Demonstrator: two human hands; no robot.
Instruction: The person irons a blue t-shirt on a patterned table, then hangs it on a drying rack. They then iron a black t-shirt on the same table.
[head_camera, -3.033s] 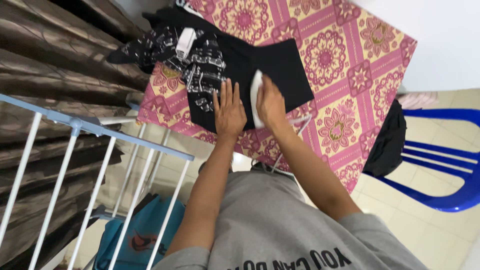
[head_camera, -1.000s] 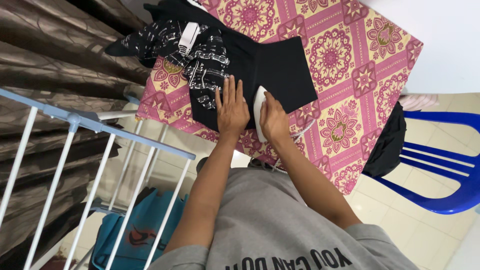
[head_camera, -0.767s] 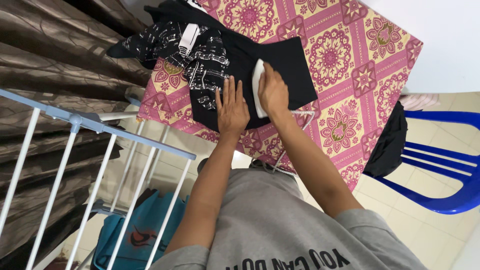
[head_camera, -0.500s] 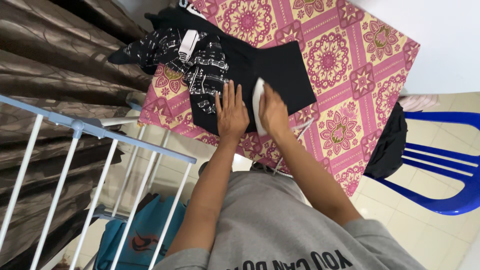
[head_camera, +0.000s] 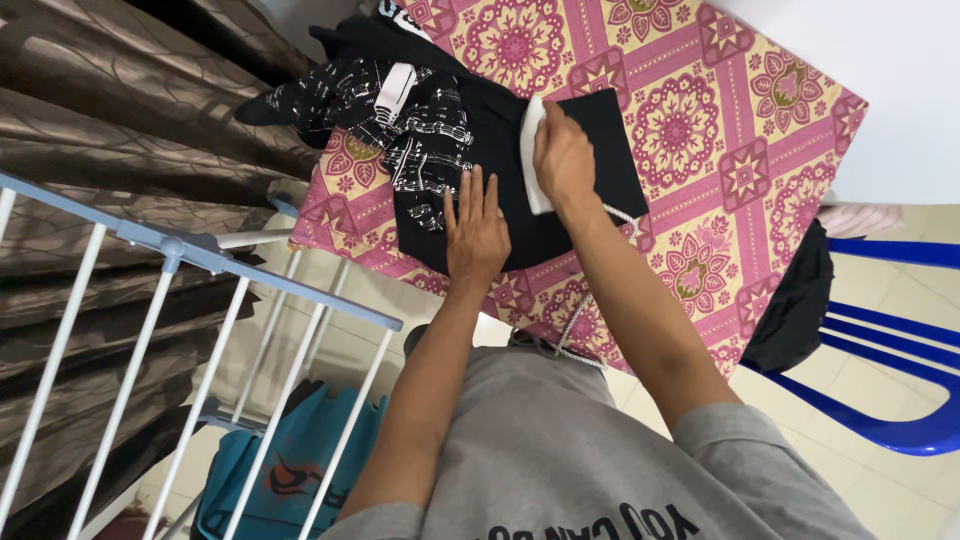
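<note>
- Pink and yellow patterned cloth (head_camera: 720, 170) covers the table, which stands between brown curtains (head_camera: 110, 150) on one side and a white wall (head_camera: 880, 60) on the other.
- White drying rack (head_camera: 200, 330) runs close along the table's near-left edge; a blue plastic chair (head_camera: 890, 350) with a dark garment (head_camera: 795, 305) draped over it stands just beside the right corner. Open cloth remains toward the wall side.
- Left hand (head_camera: 477, 230): palm down, fingers straight and pressed together, flat on the black garment (head_camera: 500, 150) near the table's front edge.
- Right hand (head_camera: 563, 160): fingers curled over a white iron (head_camera: 530, 160), gripping it against the garment; forearm extended from the grey-shirted torso.
- Black garment: lies spread on the cloth's left half, its right portion smooth and square-edged.
- Black-and-white printed garment (head_camera: 400, 110): crumpled at the far-left corner, partly overhanging the edge, touching the black one.
</note>
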